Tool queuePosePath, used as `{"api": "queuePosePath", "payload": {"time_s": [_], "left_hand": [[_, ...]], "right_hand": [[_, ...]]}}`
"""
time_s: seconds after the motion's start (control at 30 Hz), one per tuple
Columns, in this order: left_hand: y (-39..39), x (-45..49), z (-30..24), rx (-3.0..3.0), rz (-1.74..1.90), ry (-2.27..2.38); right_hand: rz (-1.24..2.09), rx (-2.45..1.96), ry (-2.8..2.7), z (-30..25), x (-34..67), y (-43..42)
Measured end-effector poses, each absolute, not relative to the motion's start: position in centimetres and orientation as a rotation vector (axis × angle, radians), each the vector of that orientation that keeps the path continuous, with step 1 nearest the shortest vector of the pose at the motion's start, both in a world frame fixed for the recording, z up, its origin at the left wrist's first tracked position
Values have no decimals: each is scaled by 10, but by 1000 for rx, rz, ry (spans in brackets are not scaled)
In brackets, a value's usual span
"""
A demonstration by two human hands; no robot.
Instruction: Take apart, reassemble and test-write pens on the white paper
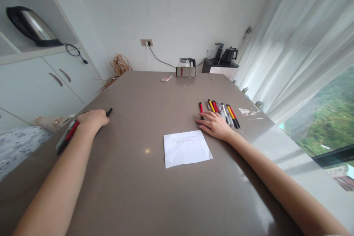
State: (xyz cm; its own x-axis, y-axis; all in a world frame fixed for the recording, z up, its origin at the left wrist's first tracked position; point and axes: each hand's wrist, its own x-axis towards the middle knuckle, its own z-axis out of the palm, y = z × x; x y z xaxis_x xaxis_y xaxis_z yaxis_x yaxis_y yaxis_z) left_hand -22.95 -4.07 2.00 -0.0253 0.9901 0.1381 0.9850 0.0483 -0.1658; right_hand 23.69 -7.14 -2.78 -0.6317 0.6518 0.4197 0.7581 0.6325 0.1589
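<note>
- Left hand (92,121) is covering slim red, black and greyish-clear pens (72,131) near the left edge of the glossy grey-brown surface (124,177); fingers are hidden, can't tell if the grip is pinching.
- Right hand (214,124) is resting palm-down, grip loosely spread, beside a slim red pen with black end (201,107).
- Row of red, yellow, white and clear pens (223,112) is lying toward the right edge.
- White paper sheet with red writing (188,151) is lying between hands, nearer the right.
- Status: two pen groups are already sitting apart; what's left isn't showing.
</note>
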Motion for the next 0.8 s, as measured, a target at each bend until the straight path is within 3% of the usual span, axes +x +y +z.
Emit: {"api": "queuePosePath", "payload": {"time_s": [0.43, 0.5, 0.8], "left_hand": [[-45, -206, 25, -1920, 222, -2221], [-32, -212, 19, -1730, 400, -2524], [-14, -211, 13, -1758, 179, -2503]], "right_hand": [[-741, -1764, -2101, -36, 229, -75], [-731, -1856, -2066, -35, 228, -75], [-692, -1968, -2070, -34, 226, -77]]}}
